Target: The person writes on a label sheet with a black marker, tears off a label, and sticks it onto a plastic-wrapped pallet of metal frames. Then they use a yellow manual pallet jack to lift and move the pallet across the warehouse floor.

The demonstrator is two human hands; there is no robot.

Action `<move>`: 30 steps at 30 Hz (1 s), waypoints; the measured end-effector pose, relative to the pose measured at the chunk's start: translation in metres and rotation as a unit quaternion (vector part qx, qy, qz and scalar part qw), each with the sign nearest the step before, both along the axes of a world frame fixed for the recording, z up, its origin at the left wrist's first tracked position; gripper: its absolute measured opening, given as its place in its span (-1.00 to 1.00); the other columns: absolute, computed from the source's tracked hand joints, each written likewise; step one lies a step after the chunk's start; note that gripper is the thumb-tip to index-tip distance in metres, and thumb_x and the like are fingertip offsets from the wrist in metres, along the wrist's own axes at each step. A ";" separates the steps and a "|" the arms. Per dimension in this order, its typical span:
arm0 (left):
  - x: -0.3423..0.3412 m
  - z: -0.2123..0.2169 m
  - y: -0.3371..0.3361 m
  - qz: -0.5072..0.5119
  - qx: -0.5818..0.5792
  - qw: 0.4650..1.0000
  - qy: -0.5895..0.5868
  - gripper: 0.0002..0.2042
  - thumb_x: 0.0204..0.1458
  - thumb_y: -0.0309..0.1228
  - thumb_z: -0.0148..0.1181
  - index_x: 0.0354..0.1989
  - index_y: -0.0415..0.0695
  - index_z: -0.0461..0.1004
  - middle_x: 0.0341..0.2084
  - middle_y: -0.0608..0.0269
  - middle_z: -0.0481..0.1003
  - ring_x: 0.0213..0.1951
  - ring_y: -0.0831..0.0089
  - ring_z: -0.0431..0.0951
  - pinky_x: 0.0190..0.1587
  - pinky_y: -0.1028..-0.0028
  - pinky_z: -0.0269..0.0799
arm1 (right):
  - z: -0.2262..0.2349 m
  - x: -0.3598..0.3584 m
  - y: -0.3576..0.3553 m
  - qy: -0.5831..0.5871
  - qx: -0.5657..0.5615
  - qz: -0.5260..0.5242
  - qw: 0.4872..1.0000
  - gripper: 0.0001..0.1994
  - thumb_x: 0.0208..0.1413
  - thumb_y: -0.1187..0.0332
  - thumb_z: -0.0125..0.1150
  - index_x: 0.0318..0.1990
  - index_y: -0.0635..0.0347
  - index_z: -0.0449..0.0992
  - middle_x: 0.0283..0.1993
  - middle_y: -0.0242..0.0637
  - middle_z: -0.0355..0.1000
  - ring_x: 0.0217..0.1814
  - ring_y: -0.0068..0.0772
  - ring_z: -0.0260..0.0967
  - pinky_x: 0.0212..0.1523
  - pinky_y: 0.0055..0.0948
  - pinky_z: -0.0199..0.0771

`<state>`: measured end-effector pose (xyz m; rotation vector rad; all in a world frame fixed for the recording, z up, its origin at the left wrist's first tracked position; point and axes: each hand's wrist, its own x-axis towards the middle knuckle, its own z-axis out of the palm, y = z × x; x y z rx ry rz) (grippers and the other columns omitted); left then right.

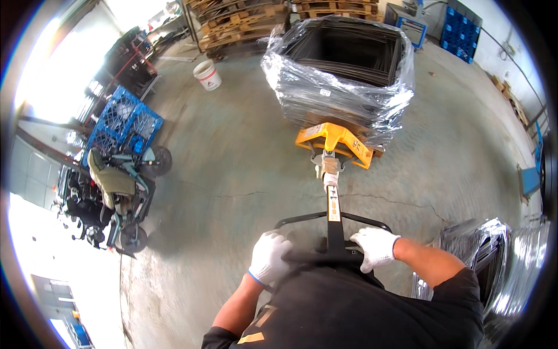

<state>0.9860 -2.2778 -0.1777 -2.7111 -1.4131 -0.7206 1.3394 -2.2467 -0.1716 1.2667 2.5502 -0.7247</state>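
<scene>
Both my hands wear white knit gloves and are on the black handle [335, 232] of a yellow pallet jack [334, 135]. My left hand [271, 257] is closed around the handle's left side, close to my body. On the right side, my right hand [375, 248] wraps the handle with its fingers pointing inward. The jack's shaft runs away from me to its yellow body, which sits against a wooden pallet. On that pallet stands a tall stack of dark frames [302, 52] wrapped in clear plastic film [325, 96]. The jack's forks are hidden under the load.
Stacked wooden pallets [238, 26] stand at the back. A white bucket [207, 75] is on the floor at far left. Left of me are a blue plastic pallet [122, 119] and a parked scooter [125, 186]. More film-wrapped goods [474, 244] stand close on my right.
</scene>
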 end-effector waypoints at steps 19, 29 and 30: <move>-0.024 -0.058 0.040 0.089 0.055 0.992 -0.066 -0.57 -0.20 -0.71 0.24 -0.08 -0.13 0.68 0.00 0.05 0.70 0.26 -0.06 0.60 0.46 -0.04 0.44 | -0.060 -0.039 0.046 0.076 0.086 -0.043 0.992 -0.29 -0.09 0.07 0.51 0.24 0.27 0.66 0.20 0.14 0.67 0.30 0.15 0.63 0.37 -0.02 0.62; -0.150 -0.194 -0.182 0.285 0.061 0.925 -0.244 -0.61 -0.07 -0.73 0.20 -0.06 -0.11 0.69 0.06 0.05 0.73 0.14 -0.07 0.68 0.23 0.09 0.60 | -0.130 -0.119 -0.042 0.189 0.324 -0.061 0.925 -0.37 -0.13 0.22 0.57 0.18 0.25 0.67 0.05 0.09 0.70 0.16 0.21 0.66 0.30 0.02 0.65; -0.167 -0.215 -0.219 0.312 0.041 0.912 -0.263 -0.62 -0.06 -0.71 0.20 -0.06 -0.11 0.69 0.04 0.05 0.73 0.13 -0.05 0.68 0.23 0.10 0.60 | -0.143 -0.127 -0.055 0.204 0.426 -0.032 0.881 -0.39 -0.14 0.24 0.59 0.15 0.24 0.67 0.01 0.07 0.70 0.12 0.25 0.66 0.26 0.02 0.66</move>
